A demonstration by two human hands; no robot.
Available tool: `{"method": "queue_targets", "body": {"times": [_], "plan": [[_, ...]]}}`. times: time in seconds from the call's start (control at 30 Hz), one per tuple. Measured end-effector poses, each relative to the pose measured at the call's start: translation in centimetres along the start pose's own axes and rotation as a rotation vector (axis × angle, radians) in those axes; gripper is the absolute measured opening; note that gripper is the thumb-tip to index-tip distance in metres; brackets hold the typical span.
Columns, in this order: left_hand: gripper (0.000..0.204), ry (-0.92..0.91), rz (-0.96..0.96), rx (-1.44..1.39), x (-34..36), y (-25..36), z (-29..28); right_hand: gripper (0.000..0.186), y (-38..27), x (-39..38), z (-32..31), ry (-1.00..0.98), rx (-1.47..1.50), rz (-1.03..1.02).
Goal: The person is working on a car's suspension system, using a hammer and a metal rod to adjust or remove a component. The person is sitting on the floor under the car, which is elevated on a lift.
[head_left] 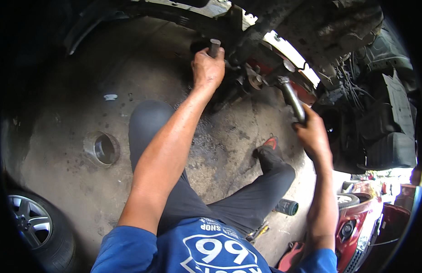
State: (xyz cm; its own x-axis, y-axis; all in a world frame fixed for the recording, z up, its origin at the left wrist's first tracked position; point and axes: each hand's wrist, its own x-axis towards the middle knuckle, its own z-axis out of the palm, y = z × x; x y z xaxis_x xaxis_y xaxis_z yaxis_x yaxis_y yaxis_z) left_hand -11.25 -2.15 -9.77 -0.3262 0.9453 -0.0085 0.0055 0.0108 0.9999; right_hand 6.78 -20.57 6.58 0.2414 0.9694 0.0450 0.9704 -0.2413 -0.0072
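Right grip (314, 132) tight around hammer (291, 99)

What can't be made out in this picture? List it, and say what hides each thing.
All in the head view:
Metal bar in the left hand: all but its top is hidden by that hand.
Metal tool in the right hand: its far end blends into the metal parts around it.
Wheel: cut off by the dark fisheye rim.
Pale item: too small to identify.

Daylight is glaring past the vehicle underside (352, 29) and bleaching the right-hand floor (300, 185); shadow is darkening the upper left; fisheye distortion is bending edges.
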Motion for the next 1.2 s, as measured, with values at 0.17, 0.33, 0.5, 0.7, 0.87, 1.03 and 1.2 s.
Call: {"method": "queue_targets", "body": {"times": [0.17,0.33,0.5,0.7,0.87,1.03,1.2], "plan": [[0.038,-0.076,0.009,0.022,-0.3,0.2,-0.2,0.037,6.6,1.4,-10.3,0.403,0.207,-0.12],[0.031,-0.115,0.019,-0.022,-0.9,0.7,0.8,0.035,3.6,3.3,-20.9,0.736,0.373,-0.06],[0.038,-0.078,-0.029,-0.068,-0.4,0.7,0.8,0.04,-0.6,3.1,-6.0,0.46,-0.364,-0.101],[0.035,-0.047,0.01,0.019,-0.7,0.5,-0.9,0.057,8.7,3.1,-1.4,-0.06,0.183,-0.008],[0.039,-0.101,0.058,0.03,-0.5,0.6,-0.6,0.038,13.9,4.3,-17.9,0.503,0.282,-0.192],[0.033,-0.061,0.051,-0.013,-0.6,0.4,0.7,0.025,4.0,5.1,-18.4,0.604,0.252,0.165],[0.036,-0.079,-0.045,-0.104,-0.2,0.1,0.5,0.043,1.0,1.9,3.1,-0.135,0.008,0.14]]}}
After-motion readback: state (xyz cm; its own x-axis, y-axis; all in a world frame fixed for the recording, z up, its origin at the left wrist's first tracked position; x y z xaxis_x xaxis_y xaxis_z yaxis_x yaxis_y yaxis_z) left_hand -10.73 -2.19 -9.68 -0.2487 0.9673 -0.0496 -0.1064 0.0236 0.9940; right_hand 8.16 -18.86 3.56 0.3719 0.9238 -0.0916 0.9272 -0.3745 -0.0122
